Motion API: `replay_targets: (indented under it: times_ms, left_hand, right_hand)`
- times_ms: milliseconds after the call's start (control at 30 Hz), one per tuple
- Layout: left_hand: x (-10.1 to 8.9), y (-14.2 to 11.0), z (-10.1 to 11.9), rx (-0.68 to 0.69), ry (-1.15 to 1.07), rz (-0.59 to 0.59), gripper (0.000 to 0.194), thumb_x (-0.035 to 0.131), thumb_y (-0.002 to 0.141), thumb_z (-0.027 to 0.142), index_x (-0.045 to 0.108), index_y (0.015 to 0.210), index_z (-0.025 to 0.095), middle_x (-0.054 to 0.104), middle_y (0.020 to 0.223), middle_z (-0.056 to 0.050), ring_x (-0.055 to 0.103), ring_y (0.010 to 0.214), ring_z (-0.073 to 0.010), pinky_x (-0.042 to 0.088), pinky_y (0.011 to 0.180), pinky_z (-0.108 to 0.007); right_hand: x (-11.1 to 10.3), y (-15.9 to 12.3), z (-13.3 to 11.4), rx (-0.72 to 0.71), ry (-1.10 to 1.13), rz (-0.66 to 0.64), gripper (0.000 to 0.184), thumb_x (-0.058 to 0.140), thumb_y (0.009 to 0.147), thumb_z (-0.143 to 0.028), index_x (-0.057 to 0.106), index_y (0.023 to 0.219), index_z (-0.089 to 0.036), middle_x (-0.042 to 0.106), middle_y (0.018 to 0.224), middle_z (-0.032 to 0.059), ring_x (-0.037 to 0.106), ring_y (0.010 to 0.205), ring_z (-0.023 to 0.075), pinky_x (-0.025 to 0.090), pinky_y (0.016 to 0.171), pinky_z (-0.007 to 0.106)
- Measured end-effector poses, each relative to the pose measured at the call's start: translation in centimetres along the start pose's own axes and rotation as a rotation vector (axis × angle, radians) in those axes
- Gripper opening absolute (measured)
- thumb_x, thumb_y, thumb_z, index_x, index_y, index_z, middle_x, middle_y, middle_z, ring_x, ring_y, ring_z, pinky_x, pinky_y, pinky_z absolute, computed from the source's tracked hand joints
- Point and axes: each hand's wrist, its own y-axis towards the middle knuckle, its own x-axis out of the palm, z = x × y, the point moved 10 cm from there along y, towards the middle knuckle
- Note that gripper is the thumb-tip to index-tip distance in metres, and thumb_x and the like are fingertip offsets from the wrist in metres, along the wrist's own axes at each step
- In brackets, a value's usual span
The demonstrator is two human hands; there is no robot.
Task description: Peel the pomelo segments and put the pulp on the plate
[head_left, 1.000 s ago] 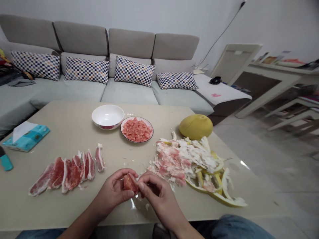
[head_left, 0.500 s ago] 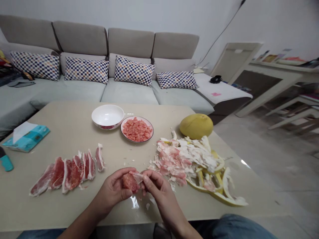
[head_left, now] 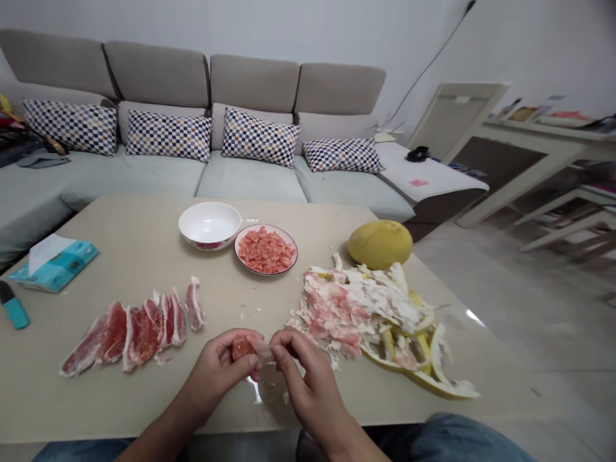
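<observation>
Here, at the lower centre of the frame, clasping a red pomelo segment (head_left: 243,348) in the left hand (head_left: 221,362) and pinching its pale membrane (head_left: 264,351) tightly with the right hand (head_left: 305,372). Placed between a row of unpeeled segments (head_left: 139,333) (lower left of the frame) and a heap of peel (head_left: 366,301) right of centre, below a plate (head_left: 287,237) of red pulp (head_left: 266,252).

The left hand (head_left: 219,367) and right hand (head_left: 308,378) were bare, as were the forearms (head_left: 166,425) behind them; blue jeans (head_left: 450,439) covered the legs; a broad, faded stretch showed below and right of the right hand; a narrower strip showed below and left of the left hand.
</observation>
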Motion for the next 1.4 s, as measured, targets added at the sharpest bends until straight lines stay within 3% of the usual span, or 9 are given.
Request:
replay_targets:
  times_ms: [167, 300, 433, 567, 667, 800, 1000, 1233, 1400]
  left_hand:
    - [0.9, -0.2, 0.6, -0.040, 0.105, -0.058, 0.018, 0.071, 0.077, 0.029, 0.069, 0.086, 0.013, 0.062, 0.066, 0.000, 0.058, 0.066, -0.0145, 0.045, 0.067, -0.026]
    - [1.2, -0.2, 0.1, -0.069, 0.096, -0.090, 0.020, 0.070, 0.077, 0.031, 0.067, 0.084, 0.013, 0.062, 0.067, -0.001, 0.059, 0.066, -0.0153, 0.046, 0.067, -0.027]
    - [1.4, -0.2, -0.6, -0.095, 0.073, -0.133, 0.020, 0.071, 0.077, 0.031, 0.065, 0.082, 0.013, 0.064, 0.067, -0.001, 0.060, 0.067, -0.0156, 0.046, 0.068, -0.028]
    - [1.7, -0.3, -0.9, -0.134, 0.021, -0.182, 0.021, 0.074, 0.075, 0.030, 0.068, 0.085, 0.012, 0.063, 0.067, -0.002, 0.059, 0.065, -0.0148, 0.048, 0.065, -0.028]
    - [2.5, -0.5, -0.7, -0.120, -0.018, -0.252, 0.021, 0.077, 0.072, 0.028, 0.072, 0.086, 0.013, 0.063, 0.082, -0.005, 0.058, 0.067, -0.0142, 0.051, 0.064, -0.029]
    - [2.6, -0.4, -0.5, -0.074, -0.021, -0.253, 0.021, 0.077, 0.071, 0.027, 0.073, 0.088, 0.014, 0.058, 0.099, -0.007, 0.058, 0.071, -0.0145, 0.052, 0.064, -0.030]
    - [1.8, -0.2, -1.2, -0.121, -0.040, -0.187, 0.028, 0.075, 0.074, 0.027, 0.063, 0.097, 0.016, 0.059, 0.074, 0.000, 0.056, 0.067, -0.0125, 0.048, 0.063, -0.026]
    - [1.7, -0.2, -0.9, -0.149, 0.035, -0.112, 0.025, 0.075, 0.074, 0.030, 0.055, 0.081, 0.016, 0.058, 0.073, 0.002, 0.054, 0.064, -0.0103, 0.045, 0.058, -0.023]
    - [1.6, 0.0, -1.2, -0.131, 0.056, -0.103, 0.027, 0.074, 0.074, 0.032, 0.058, 0.089, 0.016, 0.058, 0.076, 0.001, 0.052, 0.065, -0.0109, 0.043, 0.056, -0.022]
  right_hand:
    - [-1.5, 1.7, -0.9, -0.048, -0.087, -0.035, 0.019, 0.044, 0.096, -0.023, 0.055, 0.080, -0.020, 0.058, 0.076, 0.0020, 0.055, 0.071, 0.0158, 0.042, 0.067, 0.026]
    - [-1.5, 2.3, -0.2, 0.029, -0.030, -0.120, 0.019, 0.046, 0.096, -0.025, 0.058, 0.082, -0.020, 0.061, 0.077, 0.0015, 0.057, 0.071, 0.0151, 0.043, 0.065, 0.025]
    - [-1.7, 2.1, 1.1, 0.097, -0.013, -0.060, 0.020, 0.046, 0.096, -0.028, 0.057, 0.082, -0.019, 0.061, 0.075, 0.0018, 0.058, 0.070, 0.0156, 0.044, 0.064, 0.025]
    - [-2.0, 2.4, 0.6, -0.022, -0.112, 0.040, 0.019, 0.043, 0.097, -0.023, 0.054, 0.081, -0.020, 0.059, 0.075, 0.0024, 0.056, 0.070, 0.0164, 0.043, 0.066, 0.027]
    - [-3.2, 2.8, -0.3, -0.083, -0.174, 0.140, 0.020, 0.040, 0.097, -0.021, 0.052, 0.081, -0.021, 0.060, 0.078, 0.0039, 0.055, 0.071, 0.0172, 0.044, 0.068, 0.029]
    - [-4.2, 3.4, 0.2, -0.036, -0.205, 0.109, 0.017, 0.042, 0.096, -0.024, 0.057, 0.087, -0.020, 0.063, 0.080, 0.0046, 0.058, 0.070, 0.0173, 0.046, 0.067, 0.029]
    - [-6.4, 2.8, 3.4, -0.043, -0.465, 0.066, 0.028, 0.048, 0.092, -0.022, 0.059, 0.118, -0.019, 0.069, 0.094, 0.0085, 0.065, 0.084, 0.0218, 0.051, 0.075, 0.035]
    - [-8.3, 1.8, 5.5, -0.139, -0.821, 0.100, 0.026, 0.046, 0.092, -0.025, 0.068, 0.079, -0.019, 0.068, 0.103, 0.0162, 0.063, 0.093, 0.0308, 0.049, 0.079, 0.047]
    - [-7.3, 1.5, 3.6, -0.082, -0.639, 0.096, 0.014, 0.050, 0.091, -0.024, 0.062, 0.083, -0.022, 0.066, 0.085, 0.0091, 0.061, 0.079, 0.0253, 0.049, 0.069, 0.039]
